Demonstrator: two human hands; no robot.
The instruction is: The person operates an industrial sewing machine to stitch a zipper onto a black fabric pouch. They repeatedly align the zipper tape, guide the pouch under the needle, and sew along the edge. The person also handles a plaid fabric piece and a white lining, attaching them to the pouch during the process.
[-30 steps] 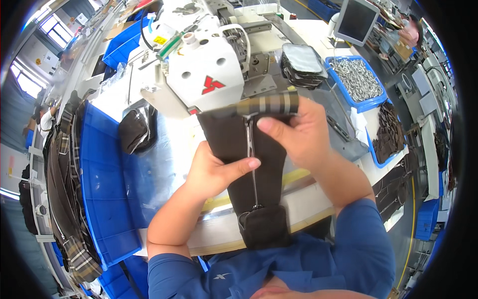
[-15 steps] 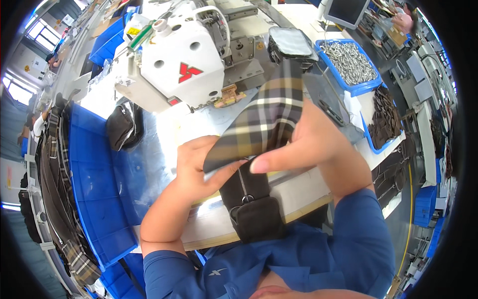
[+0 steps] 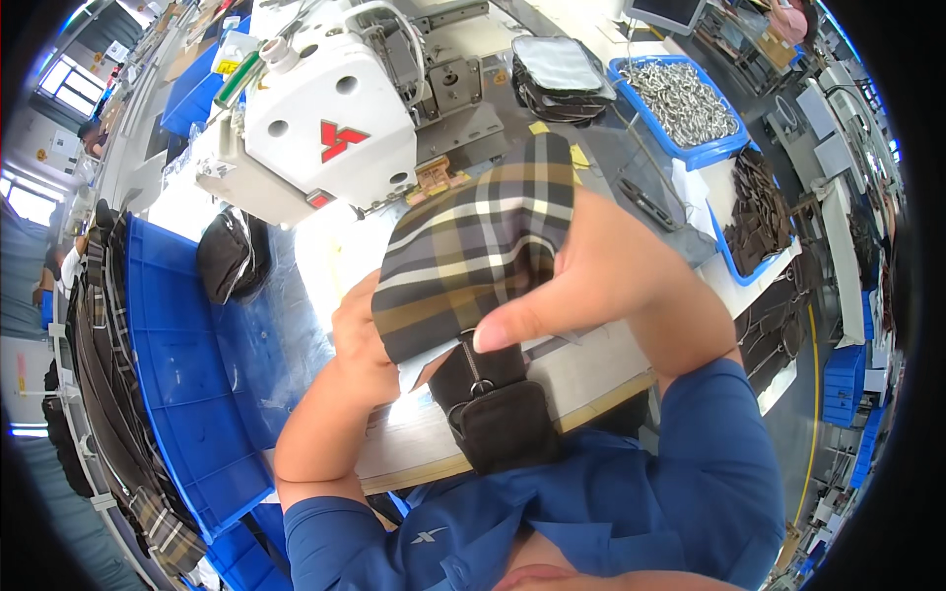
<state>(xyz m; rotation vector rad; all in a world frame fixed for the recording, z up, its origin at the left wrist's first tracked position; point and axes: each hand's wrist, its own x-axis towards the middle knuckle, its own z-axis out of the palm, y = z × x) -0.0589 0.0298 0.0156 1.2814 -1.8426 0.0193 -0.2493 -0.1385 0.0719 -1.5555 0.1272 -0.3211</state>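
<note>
Between my hands is a dark brown fabric piece, its plaid side (image 3: 463, 236) of olive, black, grey and cream folded up into view. Its lower part (image 3: 503, 424) hangs at the bench's front edge with a zipper and metal ring. My left hand (image 3: 367, 345) is closed on the left side of the piece, fingers partly hidden behind the plaid. My right hand (image 3: 581, 291) grips the right side, thumb lying across the plaid toward the zipper. Just beyond stands a white sewing machine (image 3: 305, 138) with a red emblem.
Blue crates (image 3: 177, 384) and draped dark straps (image 3: 103, 345) are at left, beside a black pouch (image 3: 232, 254). At back right are stacked pouches (image 3: 562, 79), a blue tray of metal rings (image 3: 680, 108), brown pieces (image 3: 754, 212) and a monitor (image 3: 660, 10). A person in pink sits far right (image 3: 788, 20).
The upper part of the piece has turned from its dark zipper side to show the plaid. Both hands have shifted, my right thumb moving down and left across it.
</note>
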